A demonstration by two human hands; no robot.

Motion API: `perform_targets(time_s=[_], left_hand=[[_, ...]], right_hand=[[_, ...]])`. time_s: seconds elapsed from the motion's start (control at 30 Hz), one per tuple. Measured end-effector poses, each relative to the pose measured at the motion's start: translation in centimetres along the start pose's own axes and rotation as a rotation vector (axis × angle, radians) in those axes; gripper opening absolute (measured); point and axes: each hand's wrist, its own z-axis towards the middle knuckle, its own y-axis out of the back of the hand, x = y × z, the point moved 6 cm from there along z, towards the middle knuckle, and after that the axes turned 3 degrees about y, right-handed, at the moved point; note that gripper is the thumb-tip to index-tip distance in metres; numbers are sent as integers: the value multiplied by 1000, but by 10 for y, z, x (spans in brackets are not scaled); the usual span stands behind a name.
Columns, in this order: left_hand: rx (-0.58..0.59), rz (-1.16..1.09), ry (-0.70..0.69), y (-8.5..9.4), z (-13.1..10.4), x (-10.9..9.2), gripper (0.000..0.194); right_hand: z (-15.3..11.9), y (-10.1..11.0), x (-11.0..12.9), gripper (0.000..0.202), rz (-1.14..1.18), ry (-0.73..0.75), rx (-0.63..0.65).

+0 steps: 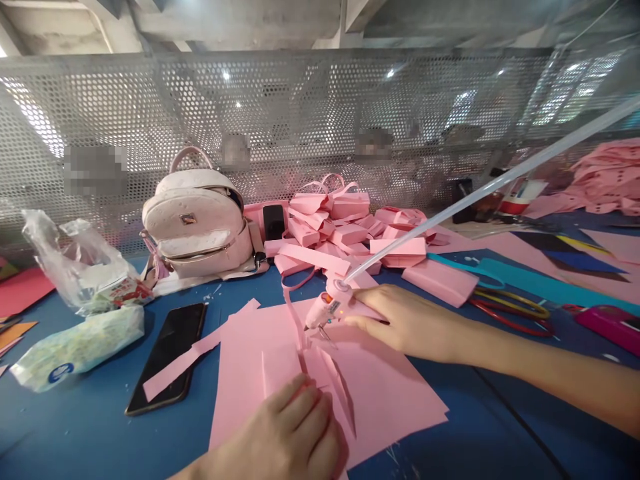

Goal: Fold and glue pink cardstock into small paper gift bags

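Observation:
My right hand (387, 317) is wrapped round the handle of a pink hot glue gun (325, 305). A long translucent glue stick (480, 193) juts from its back end toward the upper right. The nozzle points down and left, above a folded pink paper piece (281, 365). My left hand (297, 427) is closed at the near end of that piece, its fingertips curled on the paper. Larger flat pink paper sheets (400, 407) lie beneath both hands. A narrow pink strip (187, 360) lies to the left, partly across a black phone (167, 353).
Behind the hands is a heap of folded pink paper boxes (345, 223). A pale pink backpack (200, 220), a tissue pack (80, 343) and a plastic bag (83, 267) stand left. Teal scissors (470, 270) and a magenta tool (610, 327) lie right. A perforated metal screen (310, 113) runs behind.

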Motion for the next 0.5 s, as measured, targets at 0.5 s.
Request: perform_targets(time_s=[0.5], left_hand=[[-21,-35,3,1,0,2,16]], right_hand=[[-5,-5,-6,37,83,11,87]])
